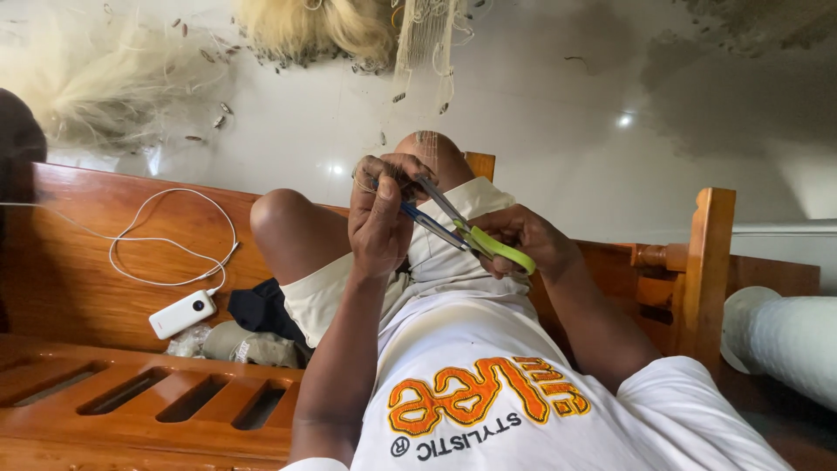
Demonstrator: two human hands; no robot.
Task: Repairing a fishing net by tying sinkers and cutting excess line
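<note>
i'm seeing the right hand (523, 237) gripping the scissors (462, 228), blades slanting up-left into the left hand (384, 218), which is pinching netting (425, 144).

Lying on the wooden bench (78, 262) seat, near the edge that meets the slatted backrest: a white power bank (181, 314), flat and rounded at the corners, with a small dark round window at one end (lit or not, cannot tell). Joined to a white cable (166, 240) looping across the seat boards. Just beside it, toward the slatted edge, a crumpled clear plastic wrapper (187, 342), contents unclear. On the white shirt, a printed emblem (484, 397): large orange letters outlined dark, a smaller black line beneath.
</note>
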